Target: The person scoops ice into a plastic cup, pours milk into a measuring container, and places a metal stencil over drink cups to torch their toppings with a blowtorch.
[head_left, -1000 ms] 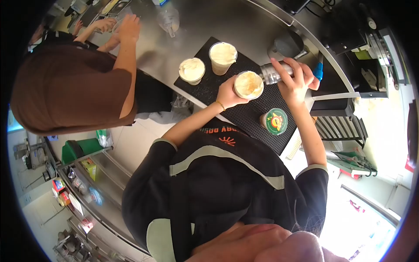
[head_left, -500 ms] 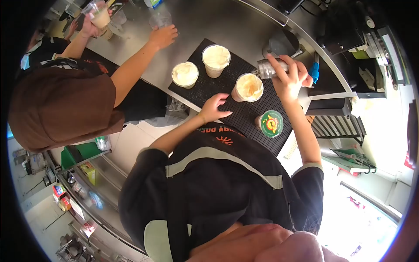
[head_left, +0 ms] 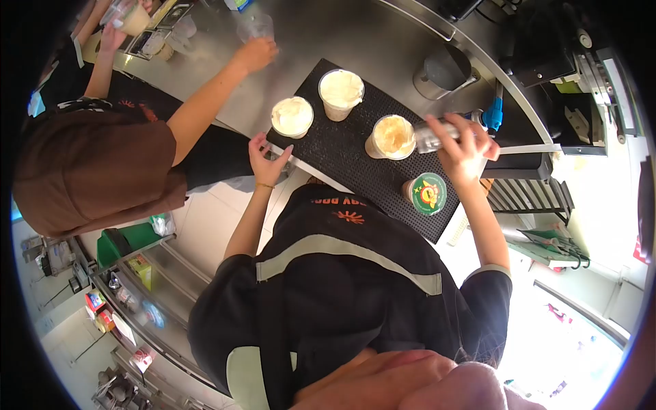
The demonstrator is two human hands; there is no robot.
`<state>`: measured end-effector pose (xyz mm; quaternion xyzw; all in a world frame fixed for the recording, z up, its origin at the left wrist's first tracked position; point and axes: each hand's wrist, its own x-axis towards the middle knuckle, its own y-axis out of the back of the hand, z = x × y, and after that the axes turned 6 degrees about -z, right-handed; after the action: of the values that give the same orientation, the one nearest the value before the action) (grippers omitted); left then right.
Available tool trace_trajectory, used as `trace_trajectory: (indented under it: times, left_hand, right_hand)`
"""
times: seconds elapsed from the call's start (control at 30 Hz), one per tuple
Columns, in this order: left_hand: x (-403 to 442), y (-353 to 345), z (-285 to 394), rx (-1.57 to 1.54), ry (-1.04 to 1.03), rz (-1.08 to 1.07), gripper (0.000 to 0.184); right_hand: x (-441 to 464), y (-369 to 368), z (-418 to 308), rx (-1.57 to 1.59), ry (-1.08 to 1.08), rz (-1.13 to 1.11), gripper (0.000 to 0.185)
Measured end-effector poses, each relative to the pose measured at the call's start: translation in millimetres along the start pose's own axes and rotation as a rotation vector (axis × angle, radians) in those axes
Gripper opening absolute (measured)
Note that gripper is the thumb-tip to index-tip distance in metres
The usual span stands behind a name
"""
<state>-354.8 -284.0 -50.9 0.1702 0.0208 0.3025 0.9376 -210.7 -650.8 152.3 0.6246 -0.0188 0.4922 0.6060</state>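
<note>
Shaker (head_left: 430, 139), silver and tilted, lies in the closed fingers of your right hand (head_left: 462, 150), its end just beside the rim of the brown-dusted cup (head_left: 391, 139) on the black mat (head_left: 355, 157). Your left hand (head_left: 268, 162) has its fingers wide, near the smaller cream-topped cup (head_left: 292, 117). A green-lidded cup (head_left: 425, 194) stands nearer you; the surface (head_left: 383, 51) carries the mat.
</note>
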Motion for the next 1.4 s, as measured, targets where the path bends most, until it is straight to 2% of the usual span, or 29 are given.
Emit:
trace_trajectory:
  times: [0.03, 0.1, 0.13, 0.17, 0.2, 0.23, 0.3, 0.47, 0.5, 0.57, 0.6, 0.7, 0.9, 0.97, 1.0, 1.03, 1.07, 1.13, 1.17, 1.2, 1.4]
  left_hand:
    - [10.5, -3.1, 1.3, 0.008, -0.066, -0.029, 0.085]
    - [21.0, -7.2, 2.4, 0.028, -0.182, -0.094, 0.091]
    - [29.8, -9.5, 6.9, -0.106, -0.198, -0.173, 0.097]
    - [35.8, -9.0, 12.0, -0.08, -0.211, -0.19, 0.097]
    - [39.2, -11.0, 17.0, -0.058, -0.22, -0.205, 0.097]
    - [37.0, -13.7, 24.6, -0.036, -0.22, -0.222, 0.096]
    - [40.4, -19.5, 25.7, -0.088, -0.242, -0.238, 0.089]
    - [52.9, -34.8, 14.7, -0.178, -0.159, -0.275, 0.064]
    - [52.5, -32.7, 16.6, -0.172, -0.147, -0.287, 0.065]
    - [53.1, -29.1, 19.2, -0.165, -0.123, -0.307, 0.066]
    - [55.1, -30.1, 12.8, -0.206, -0.133, -0.325, 0.067]
    - [53.4, -29.0, 19.9, -0.157, -0.178, -0.261, 0.069]
    - [43.3, -25.4, 31.6, -0.125, -0.159, -0.244, 0.074]
    - [34.7, -25.2, 34.0, -0.128, -0.128, -0.274, 0.075]
    - [32.4, -27.1, 36.0, -0.155, -0.202, -0.275, 0.077]
    - [25.8, -28.0, 44.6, -0.134, -0.188, -0.289, 0.076]
    - [20.0, -28.5, 57.1, -0.14, -0.164, -0.317, 0.076]
    - [13.2, -37.4, 66.0, -0.118, -0.172, -0.351, 0.074]
    - [13.1, -45.5, 66.5, -0.201, -0.201, -0.387, 0.074]
    - [10.7, -52.8, 66.3, -0.21, -0.195, -0.409, 0.074]
    - [3.7, -77.3, 57.4, -0.161, -0.223, -0.473, 0.075]
  right_hand:
    - [1.4, -0.1, 5.9, 0.0, -0.032, 0.037, 0.061]
    - [-0.9, 5.8, 13.1, -0.033, -0.025, -0.028, 0.062]
    - [-3.3, 6.5, 15.5, -0.042, -0.03, -0.042, 0.062]
    - [-1.6, 4.7, 18.5, -0.053, -0.032, -0.048, 0.062]
    - [-1.6, -2.9, 21.0, 0.033, -0.088, 0.047, 0.062]
    - [3.4, -1.3, 19.8, 0.015, -0.084, -0.007, 0.062]
    - [12.1, 3.5, 8.8, -0.022, -0.091, -0.115, 0.062]
    - [55.7, -22.3, -16.1, 0.253, -0.296, 0.164, 0.06]
    - [63.8, -30.4, -23.9, 0.232, -0.355, 0.164, 0.061]
    - [83.9, -41.2, -44.0, 0.182, -0.299, 0.072, 0.062]
    - [89.3, -59.8, -46.8, 0.155, -0.206, 0.08, 0.063]
    - [114.8, -63.3, -68.3, 0.124, -0.236, 0.156, 0.063]
    - [120.7, -98.4, -68.5, 0.161, -0.035, 0.028, 0.064]
    - [119.4, -90.8, -67.7, 0.13, -0.032, 0.05, 0.064]
    - [119.2, -87.9, -65.2, 0.115, -0.039, 0.055, 0.064]
    - [117.2, -86.2, -61.6, 0.101, -0.044, 0.052, 0.063]
    - [114.5, -89.8, -56.4, 0.041, 0.033, -0.009, 0.063]
    - [116.8, -95.2, -51.8, 0.062, -0.013, 0.092, 0.064]
    - [120.6, -94.1, -50.9, 0.071, -0.031, 0.143, 0.064]
    - [119.7, -87.8, -49.3, 0.057, 0.021, 0.068, 0.065]
    - [125.8, -94.7, -47.4, -0.042, 0.034, 0.155, 0.059]
